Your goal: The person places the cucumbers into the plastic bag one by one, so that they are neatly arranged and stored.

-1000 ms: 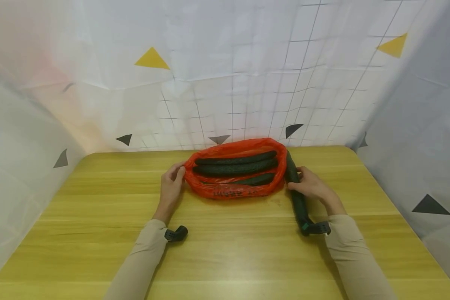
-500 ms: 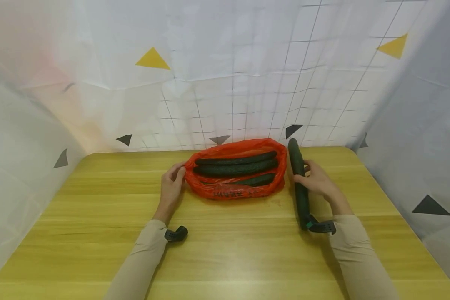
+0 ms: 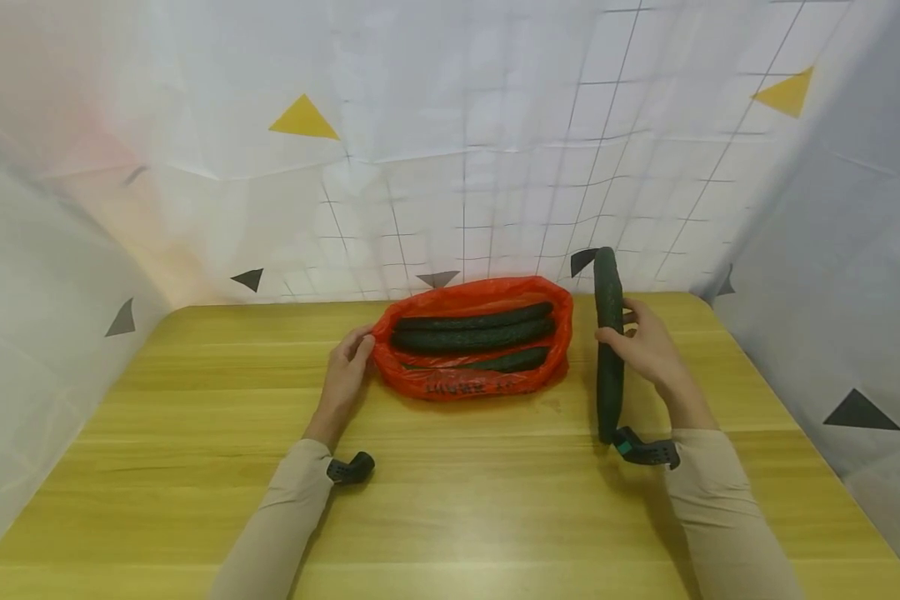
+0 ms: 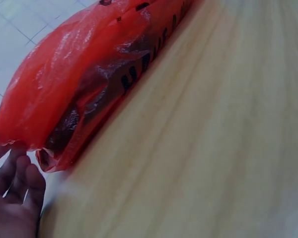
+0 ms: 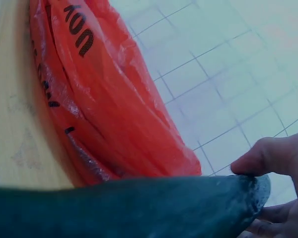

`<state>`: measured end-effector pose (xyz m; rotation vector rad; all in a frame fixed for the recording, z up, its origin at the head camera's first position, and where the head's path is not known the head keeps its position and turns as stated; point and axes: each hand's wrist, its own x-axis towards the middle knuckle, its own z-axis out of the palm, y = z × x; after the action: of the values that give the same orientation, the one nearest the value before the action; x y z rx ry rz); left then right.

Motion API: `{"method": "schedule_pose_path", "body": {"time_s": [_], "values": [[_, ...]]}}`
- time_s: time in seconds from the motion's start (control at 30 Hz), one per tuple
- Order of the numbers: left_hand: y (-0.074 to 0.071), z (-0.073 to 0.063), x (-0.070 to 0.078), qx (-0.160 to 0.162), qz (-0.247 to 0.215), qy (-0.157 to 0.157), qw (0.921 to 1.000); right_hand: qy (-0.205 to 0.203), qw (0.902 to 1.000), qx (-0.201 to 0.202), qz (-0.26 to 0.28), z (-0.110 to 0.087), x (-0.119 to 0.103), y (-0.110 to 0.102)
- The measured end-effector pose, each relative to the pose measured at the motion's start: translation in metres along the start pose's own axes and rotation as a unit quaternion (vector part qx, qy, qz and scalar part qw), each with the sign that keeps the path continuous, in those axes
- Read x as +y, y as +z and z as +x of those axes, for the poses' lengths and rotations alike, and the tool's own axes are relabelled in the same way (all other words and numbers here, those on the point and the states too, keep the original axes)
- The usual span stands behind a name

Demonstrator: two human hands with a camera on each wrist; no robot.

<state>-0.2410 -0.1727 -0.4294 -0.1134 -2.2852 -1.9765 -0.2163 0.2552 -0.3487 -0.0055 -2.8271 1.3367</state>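
My right hand [image 3: 648, 343] grips a long dark green cucumber [image 3: 609, 350] about its middle, thumb on the near side and fingers behind. This cucumber stands to the right of a red plastic bag [image 3: 487, 385], its far end overlapping the back wall in the head view. In the right wrist view the cucumber [image 5: 139, 206] spans the bottom, in front of the bag [image 5: 109, 94]. Three more cucumbers [image 3: 472, 337] lie crosswise inside the bag, whose mouth gapes upward. At the bag's left end, my left hand [image 3: 347, 367] pinches the rim between thumb and fingers.
A wood-grain table [image 3: 457, 500] carries the bag near its back edge. Behind it hangs a white sheet [image 3: 450, 167] with grid lines and triangles; similar sheets flank both sides. Small black wrist cameras [image 3: 352, 468] stick out inward from both sleeves.
The cucumber in my right hand has been lifted and shifted right, away from the bag, its far end now higher. My left hand stays at the bag's left rim, which has barely moved.
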Motion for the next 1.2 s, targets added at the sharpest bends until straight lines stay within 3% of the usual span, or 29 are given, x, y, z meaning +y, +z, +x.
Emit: {"method": "schedule_pose_path", "body": {"time_s": [0.3,0.57,0.8,1.2], "values": [[0.004,0.002,0.010,-0.020,-0.039,-0.020,0.9989,0.002,0.9963,0.062,0.059,-0.003,-0.006,-0.009],[0.008,-0.005,0.028,-0.019,0.018,-0.013,0.9996,0.009,0.9921,0.089,0.088,-0.006,-0.008,-0.012],[0.010,-0.002,0.031,-0.005,0.050,-0.008,0.9987,0.011,0.9864,0.114,0.118,-0.008,-0.013,-0.012],[0.009,0.002,0.031,0.014,0.057,-0.015,0.9982,0.006,0.9820,0.118,0.147,-0.009,-0.019,-0.011]]}}
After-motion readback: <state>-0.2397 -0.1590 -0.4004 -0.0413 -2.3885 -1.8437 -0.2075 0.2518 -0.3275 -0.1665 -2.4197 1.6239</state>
